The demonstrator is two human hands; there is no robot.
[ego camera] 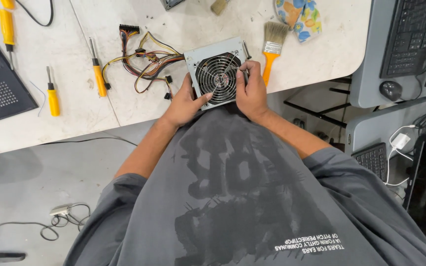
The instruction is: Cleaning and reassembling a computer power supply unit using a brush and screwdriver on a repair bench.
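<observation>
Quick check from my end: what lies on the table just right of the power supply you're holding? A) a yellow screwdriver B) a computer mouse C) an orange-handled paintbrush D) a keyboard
C: the orange-handled paintbrush lies just beside the power supply, near the right hand.

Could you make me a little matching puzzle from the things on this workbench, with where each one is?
Things:
1. power supply box
2. paintbrush
3. bundle of coloured wires
4. computer mouse

Places:
a. on the grey desk at the far right
b. between the left hand and right hand
c. just right of the box
d. trailing left from the box

Pairs: 1-b, 2-c, 3-d, 4-a
</observation>
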